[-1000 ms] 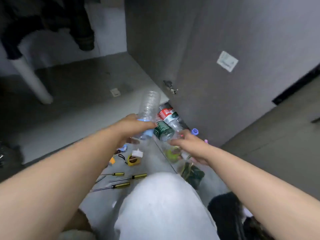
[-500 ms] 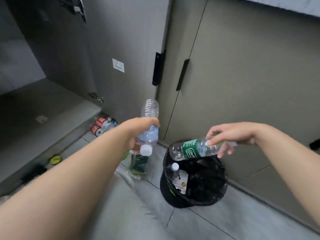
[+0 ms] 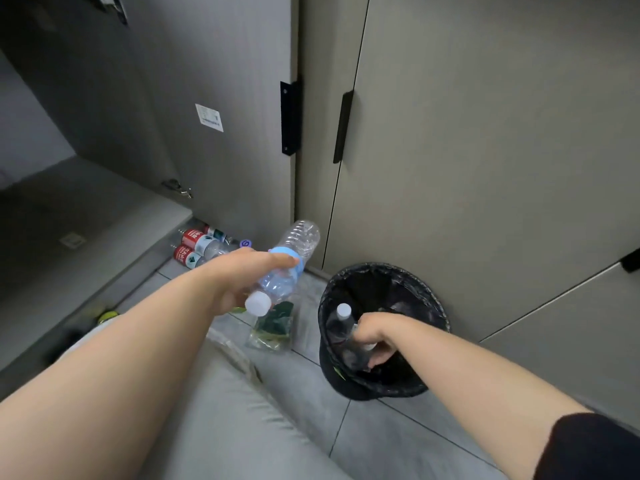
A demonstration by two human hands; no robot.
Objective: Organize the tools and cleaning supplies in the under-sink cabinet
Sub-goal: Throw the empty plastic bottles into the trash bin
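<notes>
reaching into the bin (image 3: 429,296) at lower centre, the right hand (image 3: 372,337) gripped a bottle (image 3: 341,327) that half a second earlier hung above the rim. the left hand (image 3: 242,282) held a clear bottle (image 3: 294,251) tilted mid-frame; loosening, it might have dropped beside the bin.

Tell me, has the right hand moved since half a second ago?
Yes. The right hand has dropped from above the black bin's rim down into the bin.

Right hand (image 3: 372,336) fingertips hidden in bin (image 3: 429,299); red-label bottles (image 3: 194,244) blurred.
</notes>
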